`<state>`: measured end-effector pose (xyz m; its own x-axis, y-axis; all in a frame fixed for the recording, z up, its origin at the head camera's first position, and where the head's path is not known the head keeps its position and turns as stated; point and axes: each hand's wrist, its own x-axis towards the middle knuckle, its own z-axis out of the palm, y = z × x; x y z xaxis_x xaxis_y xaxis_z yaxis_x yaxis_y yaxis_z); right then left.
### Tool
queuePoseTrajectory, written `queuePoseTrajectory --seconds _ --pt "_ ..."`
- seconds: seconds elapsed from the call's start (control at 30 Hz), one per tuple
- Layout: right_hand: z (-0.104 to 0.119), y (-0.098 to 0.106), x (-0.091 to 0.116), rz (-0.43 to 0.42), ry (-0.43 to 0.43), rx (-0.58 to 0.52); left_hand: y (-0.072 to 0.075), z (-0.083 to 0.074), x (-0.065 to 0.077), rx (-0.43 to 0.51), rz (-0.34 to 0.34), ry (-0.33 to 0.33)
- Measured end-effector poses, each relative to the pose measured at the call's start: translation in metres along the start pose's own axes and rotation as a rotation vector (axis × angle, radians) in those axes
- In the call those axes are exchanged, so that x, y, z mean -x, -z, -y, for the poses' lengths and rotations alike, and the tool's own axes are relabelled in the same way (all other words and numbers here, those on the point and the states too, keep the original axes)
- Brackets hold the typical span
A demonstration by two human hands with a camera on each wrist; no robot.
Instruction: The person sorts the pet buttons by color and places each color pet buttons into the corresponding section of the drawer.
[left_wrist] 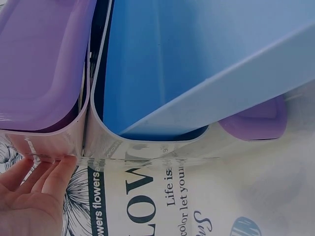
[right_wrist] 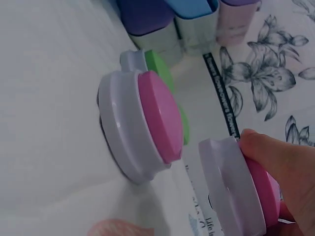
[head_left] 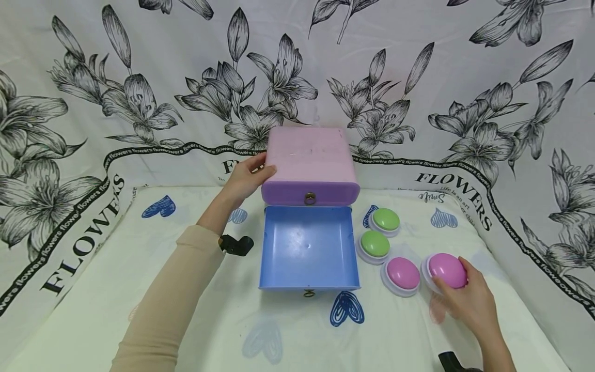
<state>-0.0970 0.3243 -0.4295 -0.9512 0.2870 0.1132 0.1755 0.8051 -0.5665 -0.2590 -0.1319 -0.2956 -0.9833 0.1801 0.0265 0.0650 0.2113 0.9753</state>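
Observation:
A small pink-and-purple drawer unit [head_left: 309, 155] stands at the middle back, its blue drawer [head_left: 307, 248] pulled out and holding nothing. My left hand [head_left: 246, 180] rests its fingertips on the unit's left side; in the left wrist view, the hand [left_wrist: 37, 201] touches the pink wall near the top. On the right, my right hand [head_left: 474, 297] grips a round pink-domed push button [head_left: 448, 269] with a white base. In the right wrist view, thumb and fingers hold this button [right_wrist: 229, 184] by its edges, apart from the others. Its far side is hidden by the hand.
Beside the drawer lie another pink button [head_left: 403, 273] and two green buttons, a nearer one [head_left: 375, 243] and a farther one [head_left: 386, 219]. A heart-print cloth [head_left: 209, 330] covers the surface. Flower-print fabric [head_left: 395, 31] rises behind. A purple lower drawer front [left_wrist: 258, 118] shows beneath the blue drawer.

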Motion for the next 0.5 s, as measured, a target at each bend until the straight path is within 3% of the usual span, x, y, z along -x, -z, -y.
queuePoseTrajectory --seconds 0.23,0.5 --pt "0.025 0.000 -0.006 0.033 0.032 -0.015 0.001 0.000 0.000 -0.008 0.002 -0.004" --pt "0.049 -0.005 -0.014 0.027 0.131 -0.057 0.000 0.000 0.000 -0.006 0.004 0.003"
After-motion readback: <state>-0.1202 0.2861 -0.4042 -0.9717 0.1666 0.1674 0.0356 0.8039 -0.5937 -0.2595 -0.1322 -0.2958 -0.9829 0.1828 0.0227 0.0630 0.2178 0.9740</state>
